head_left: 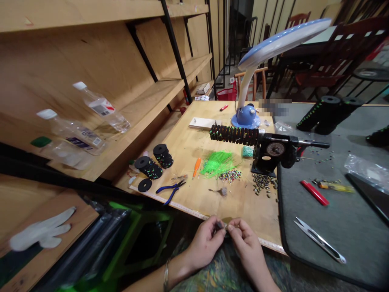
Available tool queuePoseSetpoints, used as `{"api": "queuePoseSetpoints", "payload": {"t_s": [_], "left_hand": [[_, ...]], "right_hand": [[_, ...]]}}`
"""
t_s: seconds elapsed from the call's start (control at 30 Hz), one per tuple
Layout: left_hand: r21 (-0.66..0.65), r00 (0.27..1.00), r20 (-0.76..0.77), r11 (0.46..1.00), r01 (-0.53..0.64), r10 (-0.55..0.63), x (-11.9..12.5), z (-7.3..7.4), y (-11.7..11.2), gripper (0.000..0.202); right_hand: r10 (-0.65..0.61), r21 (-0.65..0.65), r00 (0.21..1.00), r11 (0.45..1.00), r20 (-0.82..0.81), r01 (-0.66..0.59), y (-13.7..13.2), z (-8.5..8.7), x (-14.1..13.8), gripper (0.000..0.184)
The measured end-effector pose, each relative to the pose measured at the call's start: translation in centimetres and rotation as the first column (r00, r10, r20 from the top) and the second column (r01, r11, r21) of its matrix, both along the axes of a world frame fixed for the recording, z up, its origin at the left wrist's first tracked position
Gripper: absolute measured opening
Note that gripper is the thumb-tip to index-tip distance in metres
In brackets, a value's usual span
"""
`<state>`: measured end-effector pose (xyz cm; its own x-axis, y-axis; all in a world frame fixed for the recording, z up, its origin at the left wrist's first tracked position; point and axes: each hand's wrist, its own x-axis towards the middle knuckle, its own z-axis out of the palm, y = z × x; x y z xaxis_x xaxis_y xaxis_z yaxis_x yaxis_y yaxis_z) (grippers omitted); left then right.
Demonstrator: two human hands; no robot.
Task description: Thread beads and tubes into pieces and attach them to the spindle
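Observation:
At the near edge of the wooden table, my left hand (pixel 206 242) is closed in a pinch, with a small dark grey bit showing at its fingertips. Close against it, my right hand (pixel 245 239) pinches too; whatever its fingers hold is too small to name. Just beyond my hands lies a grey feathery tuft (pixel 223 191) on a thin stem. Farther in are a heap of bright green strands (pixel 218 162), mixed coloured beads (pixel 230 175) and many small brass-coloured cylinders (pixel 263 184).
Blue-handled pliers (pixel 171 189), an orange-handled tool (pixel 197 167) and black foam spools (pixel 148 167) lie leftward. A black clamp device (pixel 267 152) carries a wound foam roll under a blue lamp (pixel 245 116). Silver thread snips (pixel 320 240) and a red stick (pixel 315 193) rest on the grey mat.

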<state>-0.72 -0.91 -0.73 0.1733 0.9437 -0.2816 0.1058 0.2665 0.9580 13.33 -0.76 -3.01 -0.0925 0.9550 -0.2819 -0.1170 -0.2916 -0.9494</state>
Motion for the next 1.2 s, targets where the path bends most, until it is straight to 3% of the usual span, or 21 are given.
{"api": "queuePoseSetpoints", "payload": {"t_s": [0.27, 0.43, 0.63, 0.77, 0.97, 1.2], "left_hand": [[-0.030, 0.999, 0.023, 0.999, -0.046, 0.046, 0.1, -0.1, 0.0, 0.019], [-0.077, 0.996, 0.038, 0.994, -0.077, 0.080, 0.1, 0.2, 0.2, 0.021], [0.024, 0.998, -0.019, 0.998, -0.051, 0.052, -0.6, 1.3, 0.8, 0.014], [0.083, 0.993, -0.053, 0.991, -0.105, 0.110, -0.6, 1.5, 1.1, 0.012], [0.093, 0.970, 0.083, 0.968, -0.234, 0.227, -0.6, 1.3, 1.8, 0.021], [-0.088, 0.873, 0.377, 0.950, -0.299, 0.310, -1.9, 1.3, 2.6, 0.024]], "right_hand": [[-0.009, 0.000, 1.000, 1.000, -0.011, 0.009, -0.1, 0.2, -0.2, 0.043], [0.011, 0.070, 1.000, 0.997, 0.027, -0.013, 0.1, 0.4, 0.2, 0.035], [0.167, 0.123, 0.963, 0.973, 0.213, -0.196, 0.2, 0.4, 0.7, 0.027], [0.198, 0.183, 0.922, 0.945, 0.333, -0.269, 0.2, 0.3, 0.8, 0.021], [0.118, 0.288, 0.893, 0.921, 0.434, -0.262, 0.4, 0.1, 1.6, 0.016], [0.038, 0.236, 0.964, 0.966, 0.262, -0.102, 1.2, 0.7, 2.5, 0.026]]}}
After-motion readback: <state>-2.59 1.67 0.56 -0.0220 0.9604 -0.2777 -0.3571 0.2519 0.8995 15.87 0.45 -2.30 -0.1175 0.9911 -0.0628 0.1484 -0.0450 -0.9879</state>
